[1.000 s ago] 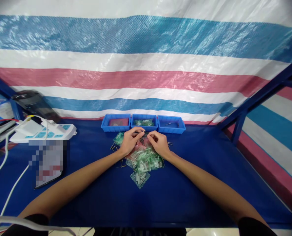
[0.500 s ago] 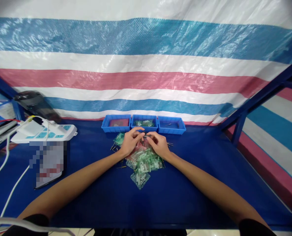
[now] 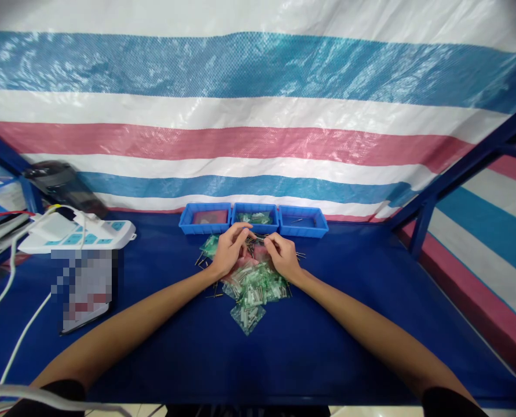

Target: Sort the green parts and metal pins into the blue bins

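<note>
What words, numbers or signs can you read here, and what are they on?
None that I can read.
Phone-like device: its face is blurred into squares.
Little plastic bags: too small to tell if anything is printed.
White power strip: any marks are too small.
Blue-and-white packet at the left edge: too blurred.
Blue trays: no writing I can see.
</note>
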The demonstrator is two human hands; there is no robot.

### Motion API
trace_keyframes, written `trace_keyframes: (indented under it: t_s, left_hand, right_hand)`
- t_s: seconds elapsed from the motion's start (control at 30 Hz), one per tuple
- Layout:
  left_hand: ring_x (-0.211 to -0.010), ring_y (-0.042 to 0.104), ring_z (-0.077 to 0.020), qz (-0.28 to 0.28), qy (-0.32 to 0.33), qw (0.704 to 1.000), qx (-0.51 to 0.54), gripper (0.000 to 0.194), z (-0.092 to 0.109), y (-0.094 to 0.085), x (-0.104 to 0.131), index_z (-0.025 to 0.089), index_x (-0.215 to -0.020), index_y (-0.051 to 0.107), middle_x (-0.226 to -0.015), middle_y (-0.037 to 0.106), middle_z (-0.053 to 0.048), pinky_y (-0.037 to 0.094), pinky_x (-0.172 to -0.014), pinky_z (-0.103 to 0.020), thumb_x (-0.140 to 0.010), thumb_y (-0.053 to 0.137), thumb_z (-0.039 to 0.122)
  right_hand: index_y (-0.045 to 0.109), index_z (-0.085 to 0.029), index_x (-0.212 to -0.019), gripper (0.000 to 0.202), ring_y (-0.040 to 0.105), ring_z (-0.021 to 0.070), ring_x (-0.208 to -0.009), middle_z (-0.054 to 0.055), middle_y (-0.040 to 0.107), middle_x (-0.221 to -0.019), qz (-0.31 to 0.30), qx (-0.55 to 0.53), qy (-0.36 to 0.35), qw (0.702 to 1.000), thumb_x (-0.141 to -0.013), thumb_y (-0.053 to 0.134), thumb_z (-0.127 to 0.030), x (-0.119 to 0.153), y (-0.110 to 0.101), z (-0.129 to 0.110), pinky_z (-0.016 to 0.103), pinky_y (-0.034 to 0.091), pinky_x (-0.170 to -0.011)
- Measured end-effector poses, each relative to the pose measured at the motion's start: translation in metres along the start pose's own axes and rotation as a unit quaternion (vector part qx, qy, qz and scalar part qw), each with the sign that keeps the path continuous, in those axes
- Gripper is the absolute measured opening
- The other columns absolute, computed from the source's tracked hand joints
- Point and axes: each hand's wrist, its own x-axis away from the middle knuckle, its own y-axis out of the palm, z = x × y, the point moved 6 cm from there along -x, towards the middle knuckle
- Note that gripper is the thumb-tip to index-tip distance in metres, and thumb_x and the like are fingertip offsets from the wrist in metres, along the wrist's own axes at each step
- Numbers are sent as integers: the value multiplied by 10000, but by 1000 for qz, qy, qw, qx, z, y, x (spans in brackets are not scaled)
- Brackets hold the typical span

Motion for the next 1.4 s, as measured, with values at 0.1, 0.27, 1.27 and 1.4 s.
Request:
trace_keyframes:
  t_s: [0.1, 0.27, 1.27, 1.4]
  left_hand:
    - [-386, 463, -36, 0, -2, 1000, 1, 283, 0, 0, 0, 163, -1054, 563, -906, 671, -53, 380, -402, -184, -902, 544, 400]
    - [-390, 465, -41, 5, -9, 1000, 5, 282, -2, -1, 0, 164, -1054, 557, -910, 677, -55, 383, -397, -182, -876, 588, 381]
    - [-403, 490, -52, -16, -3, 999, 28, 252, -2, -1, 2, 166, -1064, 540, -1068, 684, -115, 434, -437, -210, -861, 602, 301]
    - [-417, 484, -46, 1, -6, 1000, 11, 281, -2, -1, 1, 173, -1079, 570, -1131, 661, -109, 426, -428, -206, -846, 626, 320]
  right_hand:
    - [532, -180, -707, 280, 420, 104, -532, -40, 448, -583, 14, -1, 5, 1000, -934, 456, -325, 0, -2, 0, 234, 326, -558]
    - [531, -175, -692, 273, 419, 100, -520, -43, 448, -566, 41, -3, 9, 999, -917, 482, -322, -1, -4, 2, 230, 327, -549]
    - [608, -176, -722, 225, 478, 119, -545, -21, 548, -597, 18, 26, -7, 999, -891, 533, -304, -1, 0, -1, 239, 373, -579]
    - [621, -176, -740, 221, 487, 121, -548, -18, 561, -604, 20, 22, -6, 1000, -894, 533, -308, -1, 0, 0, 241, 379, -580]
